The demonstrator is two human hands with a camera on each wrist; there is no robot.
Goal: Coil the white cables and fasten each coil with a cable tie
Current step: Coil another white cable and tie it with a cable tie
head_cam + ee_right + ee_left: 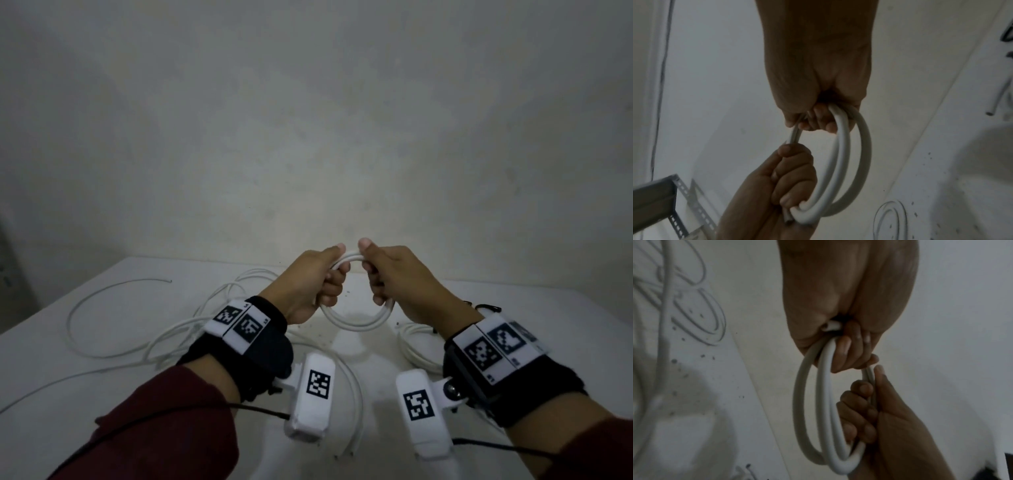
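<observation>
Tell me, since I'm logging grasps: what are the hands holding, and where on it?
Both hold one coiled white cable, raised above the table. The left hand grips the coil's left side, the right hand its right side, thumbs nearly meeting on top.

Bare indoor workroom, plain white wall (308, 120), white table (51, 359), slotted metal shelving (682, 186)

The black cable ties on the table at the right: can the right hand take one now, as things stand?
Probably not yet. The right hand grips the white coil together with the left hand; it would have to let go first. The black cable ties lie close beside its wrist.
</observation>
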